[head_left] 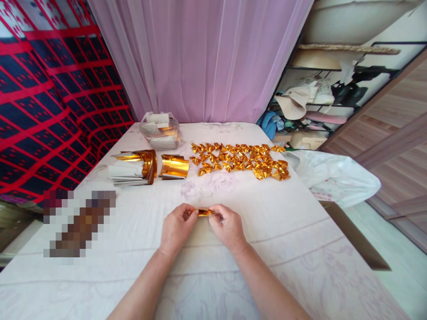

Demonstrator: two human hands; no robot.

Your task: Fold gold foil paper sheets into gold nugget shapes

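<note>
My left hand [176,229] and my right hand [227,227] meet over the near middle of the white cloth-covered table [283,231]. Between their fingertips they pinch a small piece of gold foil paper [204,213], one hand on each end. Farther back lie several folded gold foil pieces [240,160] laid out in rows. To the left of those sit two stacks of curled gold foil sheets [173,166], the bigger stack [135,168] showing white backs.
A clear plastic bag of paper [160,130] stands at the back left. A white plastic bag [330,175] hangs off the table's right edge. A pink curtain [200,58] hangs behind, a cluttered shelf [316,102] stands at right, and a blurred patch [78,222] lies at left.
</note>
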